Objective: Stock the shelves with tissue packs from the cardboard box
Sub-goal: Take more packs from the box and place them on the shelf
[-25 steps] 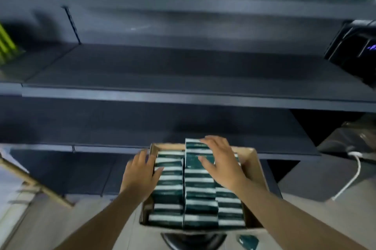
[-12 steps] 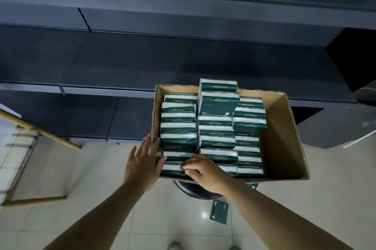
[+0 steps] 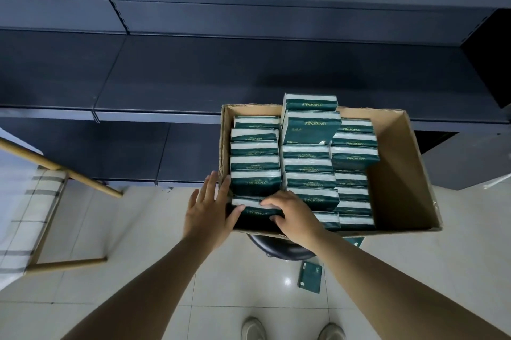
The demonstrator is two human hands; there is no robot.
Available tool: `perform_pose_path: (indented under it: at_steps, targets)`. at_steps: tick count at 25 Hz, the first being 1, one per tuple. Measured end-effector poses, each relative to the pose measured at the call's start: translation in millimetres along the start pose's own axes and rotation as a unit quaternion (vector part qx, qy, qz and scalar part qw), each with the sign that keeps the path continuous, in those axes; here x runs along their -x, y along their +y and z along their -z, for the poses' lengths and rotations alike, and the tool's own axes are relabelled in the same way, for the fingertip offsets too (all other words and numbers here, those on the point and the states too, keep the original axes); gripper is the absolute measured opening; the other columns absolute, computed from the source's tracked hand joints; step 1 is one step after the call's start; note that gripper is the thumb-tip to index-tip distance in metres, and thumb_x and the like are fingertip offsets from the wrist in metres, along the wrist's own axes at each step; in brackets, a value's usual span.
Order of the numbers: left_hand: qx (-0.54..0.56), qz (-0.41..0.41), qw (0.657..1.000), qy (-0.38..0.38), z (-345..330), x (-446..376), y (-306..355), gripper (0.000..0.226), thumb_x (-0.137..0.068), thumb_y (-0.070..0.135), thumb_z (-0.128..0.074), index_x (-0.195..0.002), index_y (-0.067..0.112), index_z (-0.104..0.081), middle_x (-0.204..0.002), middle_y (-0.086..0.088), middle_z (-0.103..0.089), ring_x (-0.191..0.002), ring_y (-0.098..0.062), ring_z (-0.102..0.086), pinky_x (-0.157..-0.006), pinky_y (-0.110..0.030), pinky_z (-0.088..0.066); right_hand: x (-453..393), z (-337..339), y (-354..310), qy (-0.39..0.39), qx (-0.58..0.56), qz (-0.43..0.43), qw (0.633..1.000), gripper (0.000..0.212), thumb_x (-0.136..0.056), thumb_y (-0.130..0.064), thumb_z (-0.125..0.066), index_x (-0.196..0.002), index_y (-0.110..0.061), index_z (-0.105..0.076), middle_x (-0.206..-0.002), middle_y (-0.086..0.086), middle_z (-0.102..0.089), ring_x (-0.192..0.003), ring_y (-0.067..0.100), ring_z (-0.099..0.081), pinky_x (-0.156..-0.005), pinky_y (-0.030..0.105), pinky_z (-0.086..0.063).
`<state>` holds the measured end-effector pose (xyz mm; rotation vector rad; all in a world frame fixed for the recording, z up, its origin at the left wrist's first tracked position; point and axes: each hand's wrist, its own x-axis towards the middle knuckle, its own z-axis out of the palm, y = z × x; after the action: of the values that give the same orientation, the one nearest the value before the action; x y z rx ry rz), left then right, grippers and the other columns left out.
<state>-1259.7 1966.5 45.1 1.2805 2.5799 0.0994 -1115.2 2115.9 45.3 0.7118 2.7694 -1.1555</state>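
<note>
Supporting surfaces noted: dark shelves [image 3: 249, 76] run across the upper view in tiers; no goods show on the boards in view. Below them, a floor [image 3: 138, 270] of pale glossy tiles. On the floor: a round black stool [image 3: 279, 247], which carries the cardboard box [image 3: 401, 173]; the box overhangs the seat on all visible sides. One green tissue pack [image 3: 310, 276] lies flat on the tiles just beside the stool base. A light wooden frame [image 3: 66, 262] with checked cloth stands on the floor at left. Two pale shoes [image 3: 252, 328] stand at the bottom edge.
</note>
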Motion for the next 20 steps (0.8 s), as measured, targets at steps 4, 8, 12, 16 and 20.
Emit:
perform_pose_path:
  at_steps: [4, 8, 12, 16, 20]
  targets:
    - [-0.038, -0.044, 0.998, 0.03, 20.8, -3.3, 0.2, 0.084, -0.085, 0.074, -0.021, -0.141, 0.014, -0.037, -0.145, -0.021, -0.039, -0.128, -0.037, -0.045, -0.098, -0.05, -0.042, 7.1, 21.5, -11.0, 0.029, -0.027, 0.008, 0.999, 0.035, -0.086, -0.003, -0.061, -0.115, -0.022, -0.063, -0.114, -0.009, -0.061, -0.112, 0.01, -0.049, -0.099, 0.021, -0.036]
    - [-0.037, -0.081, 0.994, 0.071, 64.8, -14.3, 21.0, 0.093, -0.074, 0.073, -0.055, -0.145, 0.017, -0.029, -0.15, -0.017, -0.032, -0.134, -0.035, -0.037, -0.105, -0.05, -0.033, 15.7, 79.7, -32.5, 0.056, -0.042, 0.027, 0.997, 0.033, -0.088, -0.003, -0.059, -0.116, -0.021, -0.063, -0.115, -0.011, -0.059, -0.109, 0.003, -0.051, -0.084, 0.003, -0.032]
    - [-0.025, -0.098, 0.986, 0.13, 134.3, -26.3, 60.7, 0.1, -0.076, 0.072, -0.055, -0.151, 0.02, -0.014, -0.158, -0.011, -0.011, -0.143, -0.028, -0.018, -0.114, -0.042, -0.02, 41.8, 164.1, -62.4, 0.105, -0.034, 0.048, 0.993, 0.032, -0.089, -0.002, -0.058, -0.116, -0.02, -0.063, -0.109, -0.013, -0.056, -0.103, 0.0, -0.052, -0.076, 0.002, -0.034]
    - [-0.033, -0.137, 0.972, 0.188, 212.7, -36.7, 122.6, 0.104, -0.076, 0.078, -0.044, -0.152, 0.021, -0.003, -0.159, -0.009, 0.002, -0.145, -0.025, -0.007, -0.116, -0.039, -0.015, 81.0, 254.8, -82.2, 0.186, -0.005, 0.069, 0.98, 0.034, -0.087, -0.001, -0.061, -0.111, -0.025, -0.066, -0.104, -0.022, -0.054, -0.095, -0.013, -0.05, -0.077, 0.008, -0.036]
    - [-0.006, -0.176, 0.949, 0.261, 286.6, -45.7, 198.0, 0.104, -0.073, 0.077, -0.048, -0.152, 0.021, -0.009, -0.159, -0.009, -0.002, -0.145, -0.025, -0.007, -0.116, -0.04, -0.014, 119.2, 350.7, -90.2, 0.243, 0.029, 0.084, 0.966, 0.035, -0.087, 0.004, -0.058, -0.113, -0.018, -0.065, -0.105, -0.016, -0.054, -0.092, -0.009, -0.049, -0.076, 0.002, -0.034]
